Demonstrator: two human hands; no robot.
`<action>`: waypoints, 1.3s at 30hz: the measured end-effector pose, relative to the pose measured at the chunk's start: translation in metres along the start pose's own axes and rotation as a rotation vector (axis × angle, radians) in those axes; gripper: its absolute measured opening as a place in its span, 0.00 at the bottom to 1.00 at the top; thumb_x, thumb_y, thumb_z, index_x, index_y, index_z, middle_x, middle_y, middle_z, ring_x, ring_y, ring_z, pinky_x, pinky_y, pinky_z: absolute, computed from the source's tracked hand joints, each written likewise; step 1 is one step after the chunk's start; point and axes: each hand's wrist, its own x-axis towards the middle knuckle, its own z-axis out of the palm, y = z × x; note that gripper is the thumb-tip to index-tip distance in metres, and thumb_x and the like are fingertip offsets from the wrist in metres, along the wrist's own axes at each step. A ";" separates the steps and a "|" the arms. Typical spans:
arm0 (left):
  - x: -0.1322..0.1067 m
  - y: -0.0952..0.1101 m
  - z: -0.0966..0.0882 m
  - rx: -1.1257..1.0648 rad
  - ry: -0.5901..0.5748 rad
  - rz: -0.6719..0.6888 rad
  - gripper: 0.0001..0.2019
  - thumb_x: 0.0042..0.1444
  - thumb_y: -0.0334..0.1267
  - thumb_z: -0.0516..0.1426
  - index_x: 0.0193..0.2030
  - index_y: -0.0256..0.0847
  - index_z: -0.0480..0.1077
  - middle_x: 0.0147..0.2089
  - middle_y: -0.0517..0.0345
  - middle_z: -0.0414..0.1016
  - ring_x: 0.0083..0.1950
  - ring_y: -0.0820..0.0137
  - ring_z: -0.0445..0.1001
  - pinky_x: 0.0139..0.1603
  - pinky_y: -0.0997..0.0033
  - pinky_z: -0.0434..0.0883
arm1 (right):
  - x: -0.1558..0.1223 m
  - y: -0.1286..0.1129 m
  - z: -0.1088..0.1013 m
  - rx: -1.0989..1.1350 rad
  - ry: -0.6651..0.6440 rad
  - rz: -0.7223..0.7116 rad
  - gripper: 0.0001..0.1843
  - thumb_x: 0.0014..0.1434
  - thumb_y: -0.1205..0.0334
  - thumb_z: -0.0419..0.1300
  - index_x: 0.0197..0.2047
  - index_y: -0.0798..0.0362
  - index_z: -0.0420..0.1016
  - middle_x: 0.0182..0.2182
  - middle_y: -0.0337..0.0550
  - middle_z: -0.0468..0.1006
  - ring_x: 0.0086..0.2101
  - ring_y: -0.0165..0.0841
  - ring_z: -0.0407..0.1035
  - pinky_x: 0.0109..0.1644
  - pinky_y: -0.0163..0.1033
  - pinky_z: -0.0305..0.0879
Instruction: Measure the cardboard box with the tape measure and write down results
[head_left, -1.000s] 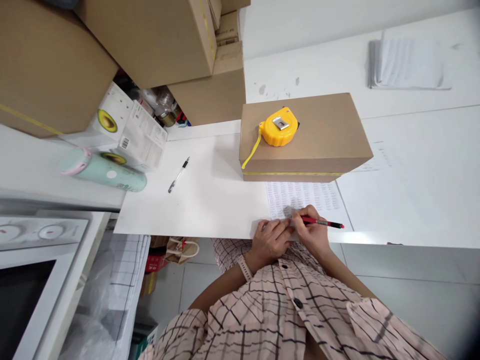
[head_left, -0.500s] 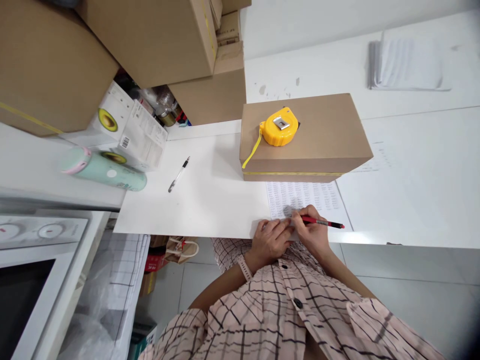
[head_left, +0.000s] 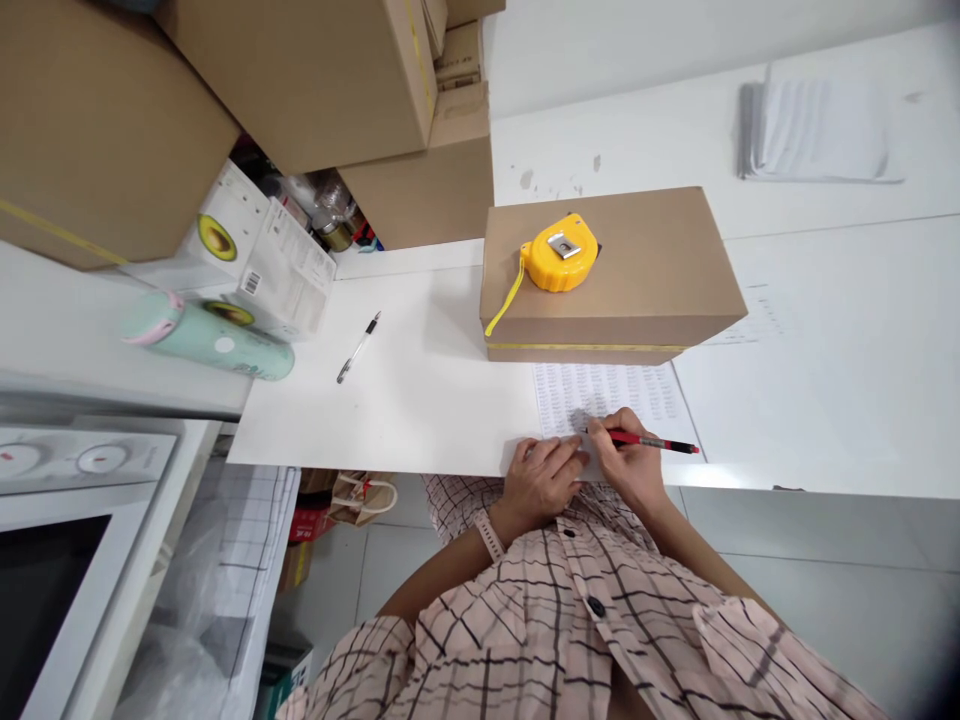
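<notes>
My right hand (head_left: 628,463) grips a red pen (head_left: 654,442) with its tip on a printed sheet (head_left: 609,395) at the near edge of the white table (head_left: 420,390). Beside it, my left hand (head_left: 541,482) rests on the sheet's near corner, fingers curled loosely and pressed down. Just beyond the sheet stands a brown cardboard box (head_left: 645,270) with a yellow tape measure (head_left: 559,253) lying on top.
A black pen (head_left: 358,348) lies on the table to the left. A mint bottle (head_left: 206,340) and avocado-printed cartons (head_left: 255,255) sit further left. Large cardboard boxes (head_left: 300,80) stack at the back. Folded white paper (head_left: 817,130) lies far right. A white appliance (head_left: 75,540) stands lower left.
My right hand and the red pen have shifted slightly to the right along the sheet. My left hand stays where it was.
</notes>
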 end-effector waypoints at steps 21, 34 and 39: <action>0.000 0.000 -0.002 -0.056 -0.029 -0.019 0.16 0.70 0.47 0.55 0.56 0.43 0.77 0.60 0.53 0.80 0.54 0.63 0.77 0.56 0.59 0.67 | -0.002 0.000 0.003 0.015 0.054 0.003 0.17 0.63 0.53 0.62 0.27 0.48 0.62 0.22 0.34 0.67 0.26 0.32 0.63 0.32 0.39 0.61; 0.010 0.002 -0.014 -0.221 0.021 -0.073 0.16 0.68 0.48 0.57 0.53 0.41 0.77 0.56 0.47 0.82 0.53 0.59 0.79 0.52 0.56 0.72 | 0.031 0.057 -0.087 -0.573 0.210 -0.248 0.23 0.64 0.61 0.52 0.61 0.50 0.74 0.50 0.56 0.75 0.49 0.50 0.69 0.51 0.54 0.68; 0.069 -0.014 -0.058 -0.301 0.293 -0.117 0.15 0.66 0.40 0.58 0.58 0.40 0.71 0.53 0.47 0.82 0.54 0.61 0.79 0.53 0.58 0.76 | 0.039 0.068 -0.081 -0.596 0.267 -0.267 0.25 0.64 0.70 0.46 0.59 0.53 0.76 0.46 0.56 0.79 0.47 0.48 0.70 0.53 0.54 0.68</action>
